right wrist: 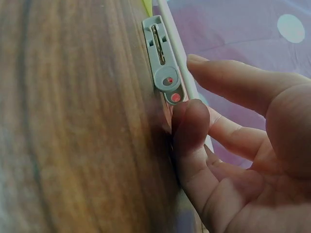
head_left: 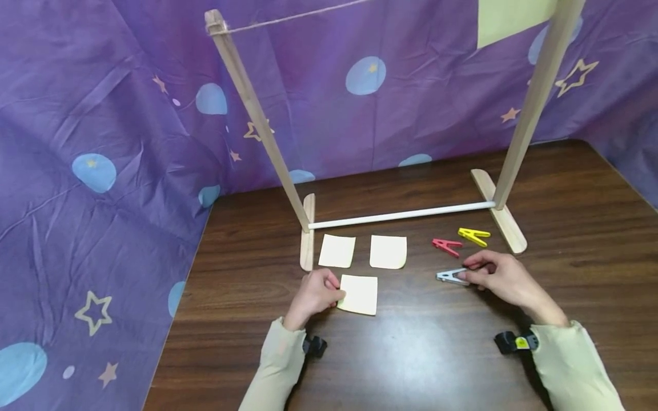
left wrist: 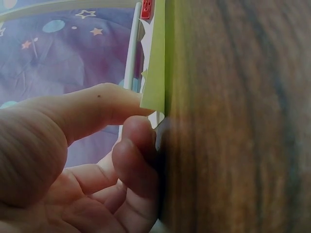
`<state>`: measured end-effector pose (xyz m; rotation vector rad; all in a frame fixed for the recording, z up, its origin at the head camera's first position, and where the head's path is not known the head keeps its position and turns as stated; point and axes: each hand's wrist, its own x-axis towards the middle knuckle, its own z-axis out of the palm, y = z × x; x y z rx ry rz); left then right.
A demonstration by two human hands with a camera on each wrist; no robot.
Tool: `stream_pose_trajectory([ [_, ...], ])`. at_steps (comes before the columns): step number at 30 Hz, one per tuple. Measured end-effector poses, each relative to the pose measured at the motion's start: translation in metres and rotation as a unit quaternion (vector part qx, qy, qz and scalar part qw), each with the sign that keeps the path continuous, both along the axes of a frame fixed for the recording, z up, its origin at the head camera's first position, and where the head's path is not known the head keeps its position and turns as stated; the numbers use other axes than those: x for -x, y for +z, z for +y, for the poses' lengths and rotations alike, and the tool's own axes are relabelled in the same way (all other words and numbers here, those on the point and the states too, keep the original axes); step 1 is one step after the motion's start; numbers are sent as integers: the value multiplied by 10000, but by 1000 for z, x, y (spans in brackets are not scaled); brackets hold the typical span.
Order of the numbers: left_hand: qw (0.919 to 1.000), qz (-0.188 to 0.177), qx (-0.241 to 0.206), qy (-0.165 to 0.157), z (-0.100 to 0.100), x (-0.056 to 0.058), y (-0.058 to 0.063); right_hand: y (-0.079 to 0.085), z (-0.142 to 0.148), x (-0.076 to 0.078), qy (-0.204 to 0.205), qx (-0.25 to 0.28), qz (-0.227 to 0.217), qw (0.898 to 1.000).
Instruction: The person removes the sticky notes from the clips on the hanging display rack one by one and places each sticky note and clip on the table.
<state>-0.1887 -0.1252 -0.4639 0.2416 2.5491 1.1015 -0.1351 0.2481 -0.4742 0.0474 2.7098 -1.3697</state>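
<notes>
In the head view my left hand [head_left: 316, 297] pinches the left edge of the nearest pale yellow sticky note [head_left: 358, 295]. The left wrist view shows the thumb over that note's edge [left wrist: 154, 73] and a fingertip beneath, close over the wood. Two more notes, a left one [head_left: 337, 251] and a right one [head_left: 388, 252], lie just beyond. My right hand [head_left: 501, 277] is at the handle end of a grey clothespin [head_left: 450, 275]. In the right wrist view, thumb and forefinger stand apart, the forefinger right at the clothespin's end [right wrist: 164, 58].
A red clothespin [head_left: 446, 246] and a yellow clothespin [head_left: 474, 236] lie beyond the right hand. Behind stands a wooden frame [head_left: 532, 108] with a white crossbar [head_left: 401, 216] and a string [head_left: 298, 16] on top. A yellow sheet [head_left: 514, 20] hangs upper right, before a purple cloth [head_left: 319, 103].
</notes>
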Motion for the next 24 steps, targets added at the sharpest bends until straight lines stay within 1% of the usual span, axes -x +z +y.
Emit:
stream_pose_trajectory([
  [6,10000,17,-55,39,7,8,5,10,10,7,-126,23,156,9998],
  [9,9999,27,-150,33,10,11,7,14,14,9,-240,-24,385,9990],
  [12,9996,-11,-290,-8,10,11,8,21,16,6,-536,18,671,9963],
  [14,9992,-57,-386,-32,9,9,7,26,16,2,-785,81,922,9926],
  [17,9987,-148,-485,-65,4,4,5,36,14,-6,-1098,386,1278,9849],
  [19,9982,-245,-544,-80,1,1,5,47,12,-8,-1216,568,1543,9789],
  [20,9980,-288,-556,-111,0,0,5,56,11,-8,-1247,672,1701,9752],
  [22,9973,-312,-625,-238,-2,0,7,78,12,-6,-1287,843,2078,9660],
  [24,9966,-270,-666,-393,-2,3,13,107,14,-1,-1292,926,2575,9531],
])
